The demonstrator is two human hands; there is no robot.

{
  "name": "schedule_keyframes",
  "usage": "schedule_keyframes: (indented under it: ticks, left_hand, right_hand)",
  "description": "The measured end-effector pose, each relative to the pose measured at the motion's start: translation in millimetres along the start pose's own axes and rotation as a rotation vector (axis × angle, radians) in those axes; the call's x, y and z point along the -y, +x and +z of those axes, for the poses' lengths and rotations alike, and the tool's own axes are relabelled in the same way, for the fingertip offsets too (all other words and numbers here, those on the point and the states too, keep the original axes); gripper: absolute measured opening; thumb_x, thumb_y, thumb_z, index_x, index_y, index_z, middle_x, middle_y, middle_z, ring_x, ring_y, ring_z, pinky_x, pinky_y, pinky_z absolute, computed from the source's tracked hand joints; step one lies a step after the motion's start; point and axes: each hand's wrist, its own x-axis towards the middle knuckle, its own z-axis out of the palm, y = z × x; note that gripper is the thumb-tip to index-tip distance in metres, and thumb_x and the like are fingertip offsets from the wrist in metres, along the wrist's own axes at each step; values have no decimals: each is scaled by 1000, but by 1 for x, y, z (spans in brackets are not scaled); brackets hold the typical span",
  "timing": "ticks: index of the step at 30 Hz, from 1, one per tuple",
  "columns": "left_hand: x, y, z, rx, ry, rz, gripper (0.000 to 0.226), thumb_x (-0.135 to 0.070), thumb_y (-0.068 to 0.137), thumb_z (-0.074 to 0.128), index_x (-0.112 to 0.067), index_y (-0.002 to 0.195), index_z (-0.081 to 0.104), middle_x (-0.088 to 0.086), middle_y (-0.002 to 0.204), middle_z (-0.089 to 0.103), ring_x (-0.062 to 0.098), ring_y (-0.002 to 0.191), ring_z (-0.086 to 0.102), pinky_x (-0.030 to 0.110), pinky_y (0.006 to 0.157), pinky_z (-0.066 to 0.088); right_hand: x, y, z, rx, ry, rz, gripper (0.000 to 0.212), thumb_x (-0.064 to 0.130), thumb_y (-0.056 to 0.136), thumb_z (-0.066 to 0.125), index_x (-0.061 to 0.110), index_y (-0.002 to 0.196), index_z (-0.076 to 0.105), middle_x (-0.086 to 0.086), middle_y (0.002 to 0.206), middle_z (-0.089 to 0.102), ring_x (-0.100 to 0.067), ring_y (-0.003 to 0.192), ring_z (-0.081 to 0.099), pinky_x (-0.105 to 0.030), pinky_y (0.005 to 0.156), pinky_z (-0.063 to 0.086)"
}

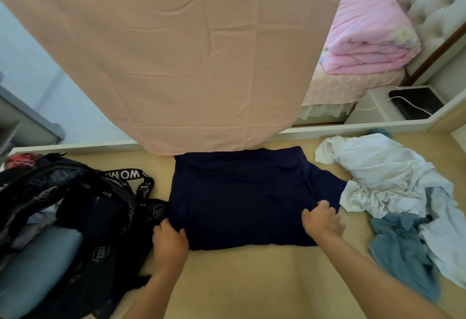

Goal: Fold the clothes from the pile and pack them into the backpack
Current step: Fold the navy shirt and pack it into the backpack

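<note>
You are gripping the navy garment [242, 197] with both hands. Your left hand [170, 239] is curling its fingers over the garment's near-left corner, and your right hand [321, 220] is pinching a bunch of fabric at its right edge, just below the sleeve that is sticking out to the right. The garment is lying spread flat in the middle of the tan table [252, 280], its far edge reaching the table's back rim.

Touching the garment's left side, the dark backpack [95, 217] is lying open, with dark cloth showing inside and a lettered strap [126, 174] trailing toward the rim. To your right the pile of clothes [393, 192] is sitting crumpled: a white garment [378, 172] is touching the navy sleeve, and a blue-grey garment [401, 250] is sprawling nearer to you.

Beyond the table a pink sheet [164, 53] is hanging down, its lower end meeting the back rim. Further right a folded pink quilt [370, 36] is resting against a tufted headboard [433, 3], and a black device [416, 101] with a white cable is lying below it.
</note>
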Motion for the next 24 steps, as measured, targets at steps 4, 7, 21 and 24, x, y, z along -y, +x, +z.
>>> schedule_keyframes:
  ticks: [4,7,21,24]
  left_hand:
    - [16,-13,2,23,-76,-61,40,-23,97,57,-1,130,56,21,121,62,38,111,58,40,86,46]
    - [14,-17,-3,-78,-227,-25,30,-20,97,55,-2,121,62,19,114,64,36,103,59,41,85,47]
    - [61,-54,-17,-85,145,-53,22,-7,83,55,-9,104,50,15,106,62,34,96,55,44,86,44]
    - [66,-66,-4,-150,198,356,46,4,65,66,-14,107,61,11,113,59,33,102,53,45,80,46]
  right_hand:
    - [-15,-17,9,-207,-38,-101,28,34,98,52,21,121,62,-3,111,65,-26,106,57,-42,92,39]
    - [-21,-21,8,-289,188,-234,20,25,99,54,16,108,69,-6,101,65,-28,94,58,-40,82,43]
    - [-61,-45,0,-178,-304,-267,54,18,88,59,21,136,36,-4,117,57,-24,106,55,-37,91,41]
    - [-59,-68,13,-194,-359,-587,75,19,74,70,26,142,39,-3,136,42,-23,119,45,-34,97,40]
